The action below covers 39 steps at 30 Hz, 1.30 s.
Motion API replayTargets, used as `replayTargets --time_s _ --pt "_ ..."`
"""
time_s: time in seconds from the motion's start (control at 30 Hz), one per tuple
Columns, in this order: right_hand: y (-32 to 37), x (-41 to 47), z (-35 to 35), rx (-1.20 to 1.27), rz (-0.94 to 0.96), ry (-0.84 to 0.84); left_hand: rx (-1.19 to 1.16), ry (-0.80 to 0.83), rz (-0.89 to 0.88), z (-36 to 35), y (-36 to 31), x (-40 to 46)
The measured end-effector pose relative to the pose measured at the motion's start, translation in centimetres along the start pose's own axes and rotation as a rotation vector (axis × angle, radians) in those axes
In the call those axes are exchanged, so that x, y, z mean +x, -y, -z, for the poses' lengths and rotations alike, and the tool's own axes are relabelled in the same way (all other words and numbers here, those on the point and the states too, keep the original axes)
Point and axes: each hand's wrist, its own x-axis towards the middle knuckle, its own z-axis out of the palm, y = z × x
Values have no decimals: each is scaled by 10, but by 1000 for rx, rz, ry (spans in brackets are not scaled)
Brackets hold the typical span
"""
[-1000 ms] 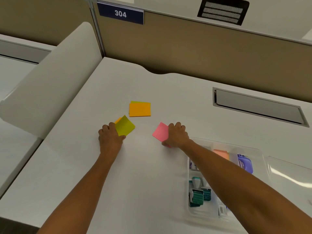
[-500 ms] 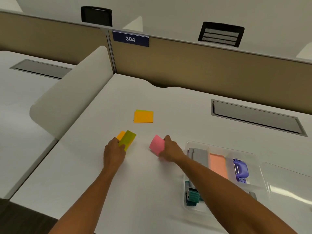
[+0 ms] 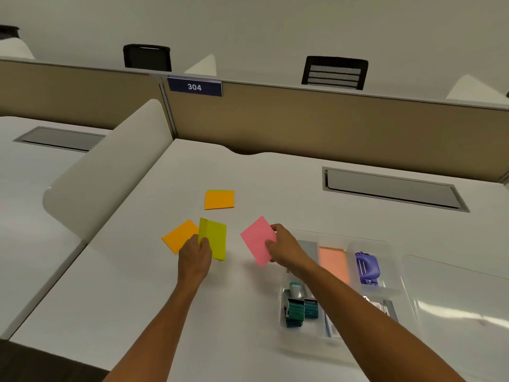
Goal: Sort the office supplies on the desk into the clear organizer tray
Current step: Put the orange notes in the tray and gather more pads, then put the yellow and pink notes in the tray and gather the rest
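Note:
My left hand (image 3: 195, 256) pinches a yellow-green sticky-note pad (image 3: 213, 238) lifted just off the white desk. Beside it on the left an orange pad (image 3: 179, 236) lies flat, partly under my hand. My right hand (image 3: 285, 248) grips a pink pad (image 3: 257, 239), tilted in the air left of the clear organizer tray (image 3: 396, 260). Another orange pad (image 3: 219, 199) lies farther back. Inside the tray I see a salmon pad (image 3: 333, 261), a purple stapler (image 3: 367, 267) and teal binder clips (image 3: 298, 308); my right forearm hides part of it.
A white curved divider (image 3: 110, 166) borders the desk on the left. A tan partition with a "304" plate (image 3: 194, 86) runs along the back. A grey cable hatch (image 3: 391, 190) sits at the back right, and a clear lid (image 3: 462, 299) lies right of the tray.
Both hands have lifted their pads off the desk; the orange pad beneath the yellow-green one now shows. The camera has tilted up and back.

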Motion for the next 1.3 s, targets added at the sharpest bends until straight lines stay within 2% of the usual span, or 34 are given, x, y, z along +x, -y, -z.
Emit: replayTargets --time_s 0.17,0.53,0.73,0.87,1.03,1.3 --pt "-15 -19 23 122 -8 -136 -29 108 14 -25 -27 -15" --pt "-69 -52 94 329 -92 -377 -69 371 -131 -100 -81 -52" --pt "-100 -65 129 264 -196 -520 -102 419 -163 -126 -103 -66" --pt "-118 -68 137 147 -249 -514 -131 465 -172 -134 -107 -76" --pt "-123 -65 131 -47 -309 -411 -112 509 -168 -140 -106 -82" --pt "-122 -58 120 -117 -302 -337 -91 527 -148 -148 -105 -83"
